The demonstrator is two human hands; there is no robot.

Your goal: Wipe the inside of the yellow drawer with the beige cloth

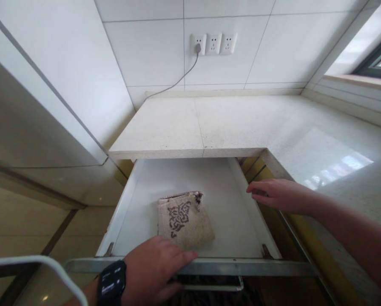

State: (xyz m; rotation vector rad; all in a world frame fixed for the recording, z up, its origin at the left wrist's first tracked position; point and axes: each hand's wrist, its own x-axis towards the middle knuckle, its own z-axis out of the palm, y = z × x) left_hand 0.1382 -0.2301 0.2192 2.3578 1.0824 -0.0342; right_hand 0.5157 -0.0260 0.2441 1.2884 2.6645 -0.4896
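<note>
A white drawer (pixel 238 187) stands pulled out below the pale stone countertop (pixel 228 123). Inside it lies a folded beige cloth (pixel 184 219) with a dark brown floral pattern. My left hand (pixel 154 270), a black watch on its wrist, rests over the drawer's metal front edge (pixel 241 267) with its fingers curled around it, just in front of the cloth. My right hand (pixel 278 194) hovers at the drawer's right side wall, fingers stretched out and together, holding nothing.
Three wall sockets (pixel 213 43) sit on the white tiles, with a grey cable (pixel 177 83) plugged into the left one. A window (pixel 375 59) is at the far right. A white curved bar (pixel 50 267) crosses the lower left. Tan floor tiles lie to the left.
</note>
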